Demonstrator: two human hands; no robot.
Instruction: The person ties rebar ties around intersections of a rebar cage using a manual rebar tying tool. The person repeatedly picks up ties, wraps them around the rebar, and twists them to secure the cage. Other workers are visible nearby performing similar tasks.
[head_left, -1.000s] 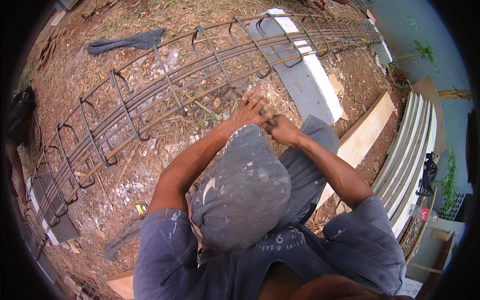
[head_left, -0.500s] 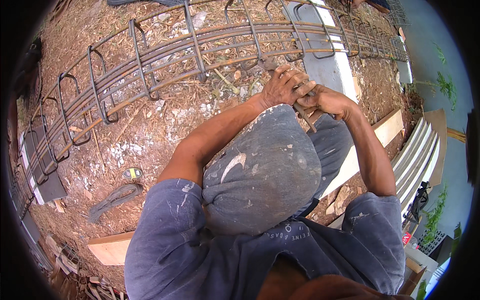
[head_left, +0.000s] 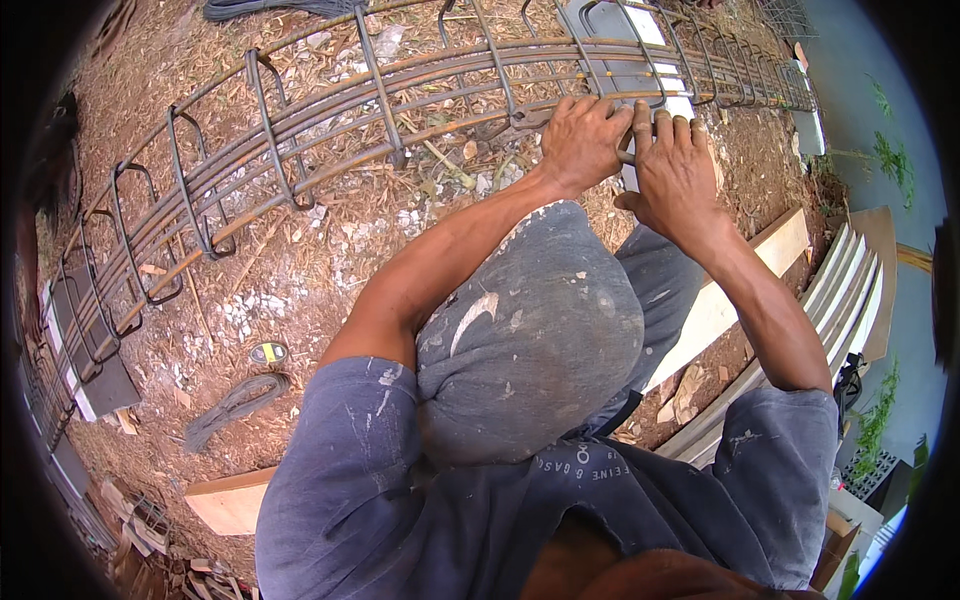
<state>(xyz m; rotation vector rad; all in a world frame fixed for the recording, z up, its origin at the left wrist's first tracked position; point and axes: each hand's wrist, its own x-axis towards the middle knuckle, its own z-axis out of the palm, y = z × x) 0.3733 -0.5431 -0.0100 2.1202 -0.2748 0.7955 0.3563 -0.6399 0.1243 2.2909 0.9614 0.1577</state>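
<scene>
My left hand (head_left: 585, 145) is closed round a rusty metal hand tool that looks like pincers. Its head (head_left: 528, 118) sits against the lower bar of the rebar cage (head_left: 440, 130), beside one of the stirrups. Between my two hands a short piece of the handle shows. Palm down, my right hand (head_left: 675, 175) lies over the handle's end, fingers reaching forward over it and thumb apart below; its grip is partly hidden. Both hands are just in front of my raised knee (head_left: 540, 310).
The long cage crosses the far side, resting on white-edged boards (head_left: 85, 350). A bundle of tie wire (head_left: 235, 405) and a yellow-and-black tape measure (head_left: 268, 352) lie on the littered ground at left. Planks (head_left: 790, 245) and white strips (head_left: 845, 285) lie at right, near a bluish wall.
My hands have moved forward, swinging the tool's handle up towards the cage. My right hand has gone from a tight grasp near the knee to lying palm down over the handle.
</scene>
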